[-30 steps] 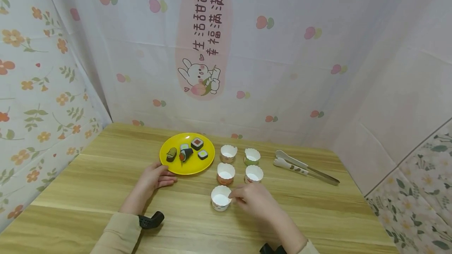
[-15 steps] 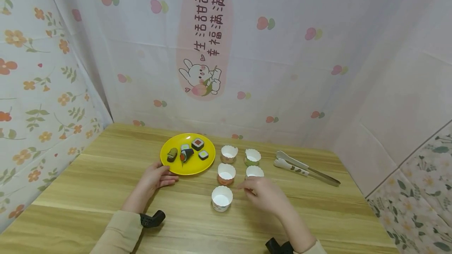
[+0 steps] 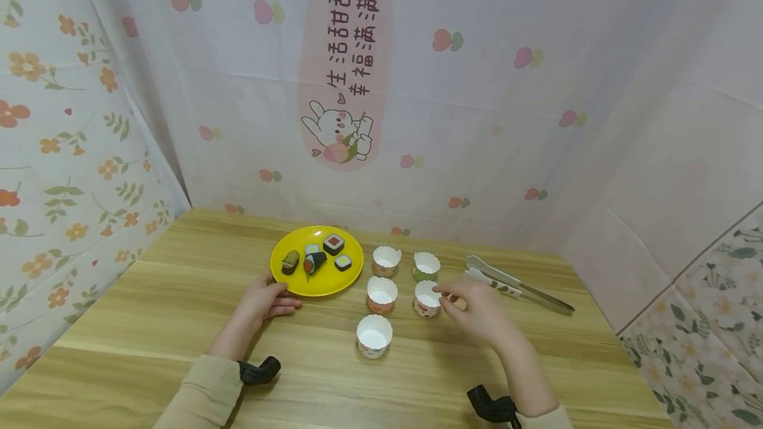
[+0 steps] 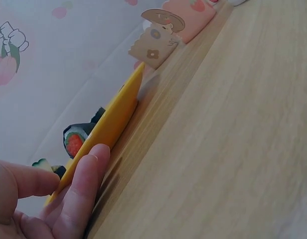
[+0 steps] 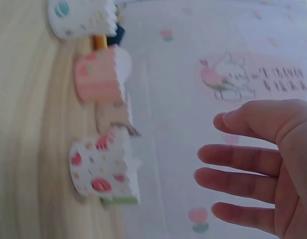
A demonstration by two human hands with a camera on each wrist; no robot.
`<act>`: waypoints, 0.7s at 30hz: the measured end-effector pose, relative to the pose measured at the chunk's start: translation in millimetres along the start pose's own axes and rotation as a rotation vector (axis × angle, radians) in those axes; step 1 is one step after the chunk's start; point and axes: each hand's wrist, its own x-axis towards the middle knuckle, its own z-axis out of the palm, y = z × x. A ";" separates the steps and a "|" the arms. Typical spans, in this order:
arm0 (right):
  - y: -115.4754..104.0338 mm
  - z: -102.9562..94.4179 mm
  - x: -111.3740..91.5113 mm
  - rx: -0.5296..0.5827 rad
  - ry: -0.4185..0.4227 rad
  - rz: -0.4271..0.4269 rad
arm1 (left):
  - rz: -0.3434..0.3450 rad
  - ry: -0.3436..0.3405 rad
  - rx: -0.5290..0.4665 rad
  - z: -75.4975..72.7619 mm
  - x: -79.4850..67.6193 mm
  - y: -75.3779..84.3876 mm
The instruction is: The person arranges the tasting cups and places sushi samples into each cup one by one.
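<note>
My left hand (image 3: 262, 303) pinches the near left rim of a yellow plate (image 3: 324, 285); in the left wrist view its thumb lies over the rim with fingers beneath. Several sushi pieces lie on the plate, among them a dark cone-shaped roll (image 3: 314, 262) and a roll with a red centre (image 3: 334, 242). My right hand (image 3: 479, 310) hovers just right of a white paper cup with red prints (image 3: 426, 308). Its fingers are extended and hold nothing in the right wrist view (image 5: 253, 164). An orange paper cup (image 3: 381, 303) stands left of that cup.
A white patterned cup (image 3: 373, 348) stands nearest, with a brown cup (image 3: 384, 269) and a green cup (image 3: 425, 275) farther back. Tongs (image 3: 545, 298) lie to the right, partly behind my right hand. A printed cloth (image 3: 477, 118) hangs behind the wooden table (image 3: 310, 376).
My right hand has moved away from the nearest white cup, passing rightward and back to beside the red-printed cup. The left hand stays at the plate, and the cups stay put.
</note>
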 end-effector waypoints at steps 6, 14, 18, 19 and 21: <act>18.8 -13.4 -3.8 -0.063 0.084 0.080 | 0.001 -0.006 0.003 -1.1 -0.5 -0.5; 41.8 -32.0 -11.0 -0.056 0.064 0.251 | 0.001 -0.012 0.004 -1.6 -1.5 -0.8; 57.2 -40.4 -16.9 -0.042 0.055 0.309 | 0.000 -0.012 0.006 -0.9 -0.6 -0.6; 61.3 -42.2 -18.7 -0.044 0.051 0.323 | 0.001 -0.011 0.006 -0.7 -0.3 -0.5; 69.4 -45.5 -22.2 -0.045 0.041 0.344 | 0.001 -0.010 0.006 -0.5 0.2 -0.5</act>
